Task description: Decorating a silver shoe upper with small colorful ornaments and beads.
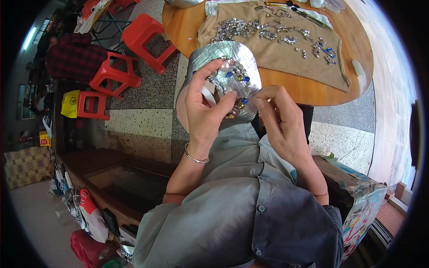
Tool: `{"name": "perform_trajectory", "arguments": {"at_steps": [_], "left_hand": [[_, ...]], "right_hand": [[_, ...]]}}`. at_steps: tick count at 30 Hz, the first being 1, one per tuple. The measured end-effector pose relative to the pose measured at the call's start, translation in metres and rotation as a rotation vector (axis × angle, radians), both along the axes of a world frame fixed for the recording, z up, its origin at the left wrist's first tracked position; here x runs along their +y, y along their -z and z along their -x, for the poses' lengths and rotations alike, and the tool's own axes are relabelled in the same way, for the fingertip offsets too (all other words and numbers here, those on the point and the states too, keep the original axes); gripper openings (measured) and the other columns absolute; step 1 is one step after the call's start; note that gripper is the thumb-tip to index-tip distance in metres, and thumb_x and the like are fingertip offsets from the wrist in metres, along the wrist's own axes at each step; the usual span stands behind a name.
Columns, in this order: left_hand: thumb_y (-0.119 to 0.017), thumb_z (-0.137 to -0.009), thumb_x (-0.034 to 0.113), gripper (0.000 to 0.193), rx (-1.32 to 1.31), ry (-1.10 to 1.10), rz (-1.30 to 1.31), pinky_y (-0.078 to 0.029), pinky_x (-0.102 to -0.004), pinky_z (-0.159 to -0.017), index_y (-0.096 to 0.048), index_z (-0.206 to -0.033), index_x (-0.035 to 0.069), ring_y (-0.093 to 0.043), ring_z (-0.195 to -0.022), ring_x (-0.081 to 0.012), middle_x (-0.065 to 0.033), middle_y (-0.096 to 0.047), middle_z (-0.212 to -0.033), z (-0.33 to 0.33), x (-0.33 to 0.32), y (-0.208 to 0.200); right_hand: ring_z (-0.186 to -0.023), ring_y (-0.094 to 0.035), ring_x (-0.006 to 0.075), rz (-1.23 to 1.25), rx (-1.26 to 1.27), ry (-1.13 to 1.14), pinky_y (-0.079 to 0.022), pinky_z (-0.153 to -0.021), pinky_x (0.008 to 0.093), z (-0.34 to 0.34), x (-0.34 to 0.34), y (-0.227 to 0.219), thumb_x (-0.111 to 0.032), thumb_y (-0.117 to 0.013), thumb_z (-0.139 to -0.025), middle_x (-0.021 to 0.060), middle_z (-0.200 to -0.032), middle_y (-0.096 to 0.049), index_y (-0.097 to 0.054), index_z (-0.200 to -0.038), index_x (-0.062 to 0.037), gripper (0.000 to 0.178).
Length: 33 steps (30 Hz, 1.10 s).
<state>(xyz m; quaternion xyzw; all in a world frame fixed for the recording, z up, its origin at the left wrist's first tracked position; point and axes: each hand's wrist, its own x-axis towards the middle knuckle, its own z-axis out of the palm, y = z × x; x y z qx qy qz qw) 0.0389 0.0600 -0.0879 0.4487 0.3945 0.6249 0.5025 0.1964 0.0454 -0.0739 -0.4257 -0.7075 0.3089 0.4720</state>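
Note:
A drum-shaped form wrapped in silvery foil (210, 51) rests at my lap, its pinkish side facing left. Across it lies a beaded piece (240, 71) of pearls, clear stones and blue gems. My left hand (203, 100) is curled over the form, forefinger on the piece's upper part and thumb pressing its lower part. A white band-like thing (208, 95) shows between thumb and forefinger. Just right of the beads, my right hand (282, 123) has thumb and forefinger pinched together. Whatever lies in that pinch is too small to make out.
Ahead stands a round wooden table (313, 94) bearing a brown cloth (286, 56) with many loose gemstones (234, 29). Dark-handled tools (308, 17) lie at its far side. Red stools (145, 38) and a person in a checked shirt (78, 56) are at left.

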Motion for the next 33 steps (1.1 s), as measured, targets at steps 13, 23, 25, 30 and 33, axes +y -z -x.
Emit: {"name": "perform_trajectory", "arguments": {"at_steps": [13,23,25,30,33], "left_hand": [[-0.061,-0.065,-0.015,0.069,0.098,0.121,-0.05,-0.047,-0.0234,-0.077,-0.035,-0.128,0.0,-0.054,-0.095,-0.0139,-0.0105,-0.05,-0.113,-0.011,0.0,-0.009],[-0.06,-0.066,-0.015,0.069,0.09,0.128,-0.082,-0.047,-0.0253,-0.081,-0.034,-0.128,-0.001,-0.053,-0.098,-0.0144,-0.0105,-0.049,-0.114,-0.021,-0.001,-0.013],[-0.06,-0.066,-0.015,0.068,0.094,0.12,-0.093,-0.047,-0.0255,-0.081,-0.034,-0.128,-0.001,-0.053,-0.097,-0.0147,-0.0107,-0.049,-0.114,-0.022,-0.002,-0.014],[-0.059,-0.068,-0.015,0.067,0.086,0.122,-0.104,-0.047,-0.0255,-0.082,-0.033,-0.128,-0.001,-0.053,-0.098,-0.0152,-0.0113,-0.049,-0.114,-0.023,-0.003,-0.015],[-0.059,-0.068,-0.015,0.067,0.083,0.129,-0.099,-0.047,-0.0252,-0.082,-0.033,-0.128,-0.001,-0.054,-0.097,-0.0154,-0.0114,-0.049,-0.114,-0.023,-0.003,-0.016]], "right_hand": [[-0.045,-0.048,0.01,-0.093,-0.111,0.02,-0.037,-0.043,0.0233,-0.003,0.003,0.008,0.003,-0.056,-0.079,0.0071,-0.062,-0.054,-0.054,-0.09,-0.0009,0.011],[-0.044,-0.05,0.0107,-0.066,-0.115,0.059,-0.038,-0.043,0.0235,-0.011,0.001,0.009,0.003,-0.056,-0.078,0.0073,-0.059,-0.054,-0.054,-0.09,-0.0014,0.013],[-0.044,-0.05,0.0109,-0.065,-0.107,0.064,-0.038,-0.043,0.0236,-0.012,0.0,0.009,0.003,-0.056,-0.078,0.0074,-0.058,-0.054,-0.054,-0.09,-0.0014,0.013],[-0.044,-0.051,0.012,-0.06,-0.09,0.073,-0.039,-0.043,0.0239,-0.012,0.0,0.004,0.003,-0.057,-0.078,0.0076,-0.058,-0.054,-0.054,-0.09,-0.0016,0.013],[-0.043,-0.051,0.0126,-0.054,-0.09,0.076,-0.039,-0.043,0.0243,-0.012,0.0,0.004,0.002,-0.057,-0.078,0.0078,-0.057,-0.053,-0.054,-0.09,-0.0017,0.013]]}}
